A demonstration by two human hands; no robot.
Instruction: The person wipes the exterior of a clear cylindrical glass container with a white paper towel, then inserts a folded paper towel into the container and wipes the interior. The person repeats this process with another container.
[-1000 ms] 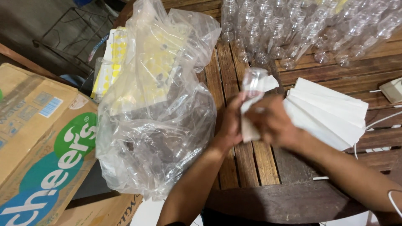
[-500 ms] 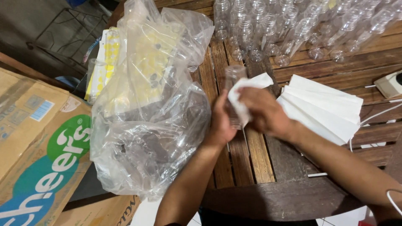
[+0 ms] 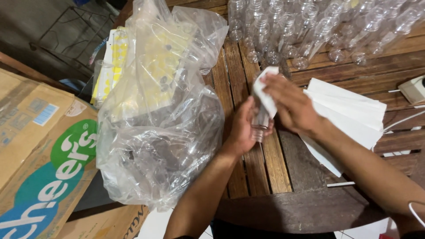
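Here the left hand (image 3: 242, 128) wraps its grip around a small clear bottle (image 3: 259, 125) above the counter (image 3: 265, 172) — the right hand (image 3: 290, 106) pinches a white label (image 3: 264, 90) against it; uneven pressure could probably crease or skew it.

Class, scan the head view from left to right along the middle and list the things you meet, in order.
Cardboard box → clear plastic bag → left hand → small clear bottle → right hand → stack of white sheets → white plug adapter.
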